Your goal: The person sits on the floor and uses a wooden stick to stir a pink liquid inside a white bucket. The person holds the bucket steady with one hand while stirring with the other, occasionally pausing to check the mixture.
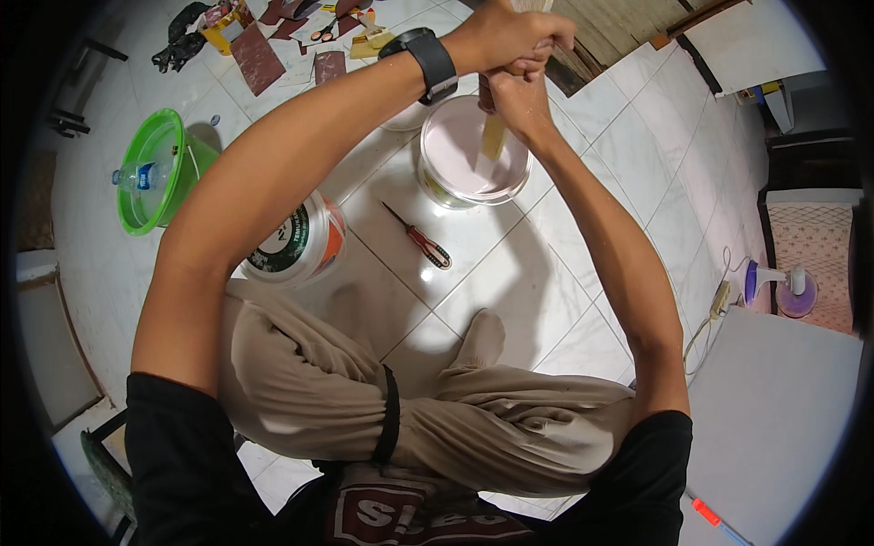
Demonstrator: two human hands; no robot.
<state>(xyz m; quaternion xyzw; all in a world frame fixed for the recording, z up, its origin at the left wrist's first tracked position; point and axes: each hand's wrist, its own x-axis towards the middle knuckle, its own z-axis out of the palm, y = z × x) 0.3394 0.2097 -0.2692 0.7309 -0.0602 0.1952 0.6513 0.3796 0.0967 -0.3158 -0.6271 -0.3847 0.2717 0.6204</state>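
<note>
Pale marbled tile floor [569, 323] spreads beneath a person seated cross-legged, both arms stretched out over an open bucket [474, 200] of pale pinkish paint [452, 138]. Standing directly on the tiles beyond the person's feet, the bucket is uncovered, and a wooden stick [493, 138] leans slightly in it, its lower end dipped into the contents. Opening the bucket and putting the stick in are done; mixing appears to be under way, judging by the two-handed hold. Paint on the surface looks largely even in colour, though whether it is blended to the bottom cannot be told, so more stirring may remain, as may lifting the stick out.

Both hands are closed on the stick, one stacked directly over the other and touching. The left hand [512, 41], below a wrist wearing a black watch [426, 62], wraps the upper part; the right hand [521, 98] grips just beneath it, above the bucket's rim. Some fingers are hidden behind the overlap.

Nearby, a screwdriver [423, 244] lies on the tiles, untouched, between the bucket and a closed tub [328, 241]. To the left stands a green pail [127, 214] holding a plastic bottle [144, 176]; sandpaper sheets [258, 59] and scissors [323, 35] are scattered beyond.
</note>
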